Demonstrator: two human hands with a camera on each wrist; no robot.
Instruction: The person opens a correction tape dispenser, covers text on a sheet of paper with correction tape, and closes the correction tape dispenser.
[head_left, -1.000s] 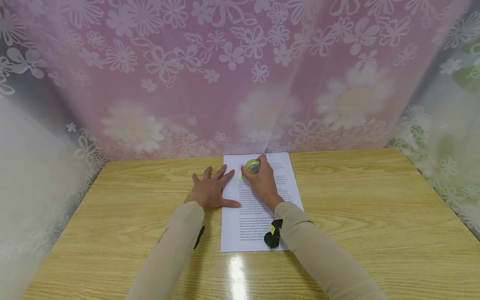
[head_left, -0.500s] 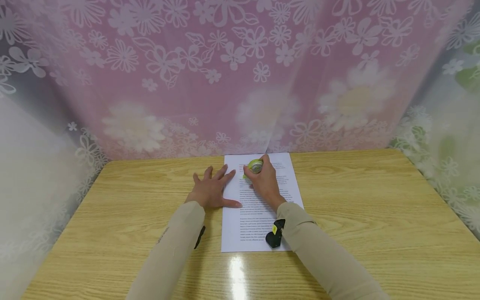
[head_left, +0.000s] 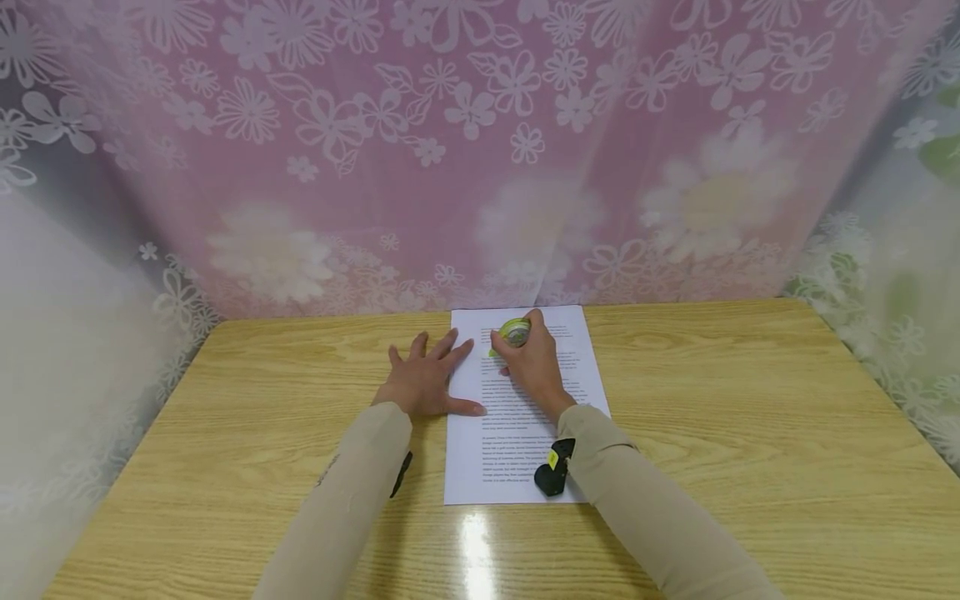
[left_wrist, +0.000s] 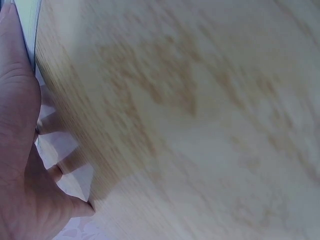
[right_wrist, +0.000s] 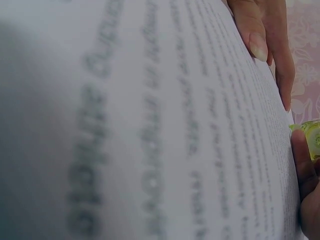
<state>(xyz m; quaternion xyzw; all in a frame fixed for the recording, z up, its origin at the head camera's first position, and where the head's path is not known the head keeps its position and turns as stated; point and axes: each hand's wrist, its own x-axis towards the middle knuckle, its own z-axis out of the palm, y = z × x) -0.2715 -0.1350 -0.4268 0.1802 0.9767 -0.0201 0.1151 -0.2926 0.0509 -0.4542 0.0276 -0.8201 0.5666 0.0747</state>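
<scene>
A white printed sheet of paper [head_left: 525, 408] lies flat on the light wooden worktop [head_left: 750, 417], its far edge near the pink flowered curtain [head_left: 480, 150]. The left hand [head_left: 423, 379] is laid flat with fingers spread and straight, partly on the bare wood and partly over the sheet's left edge, thumb and fingertips pressing the paper down. In the right wrist view those fingertips [right_wrist: 257, 45] are seen resting on the printed lines. The right hand [head_left: 534, 362] is curled around a small yellow-green highlighter with a clear body [head_left: 513, 332], pinched between thumb and fingers, its tip set against the text near the top of the page, where a short green mark shows just beside it. Only a sliver of the highlighter [right_wrist: 311, 139] shows at the right wrist camera's edge.

The sheet is judged to be very light, thin and limp, likely to slide on the glossy wood and to crease if pushed from one side; it is best held by flat pressure near an edge rather than pinched. The highlighter is judged light, rigid and smooth, best gripped low on the barrel close to the tip.
</scene>
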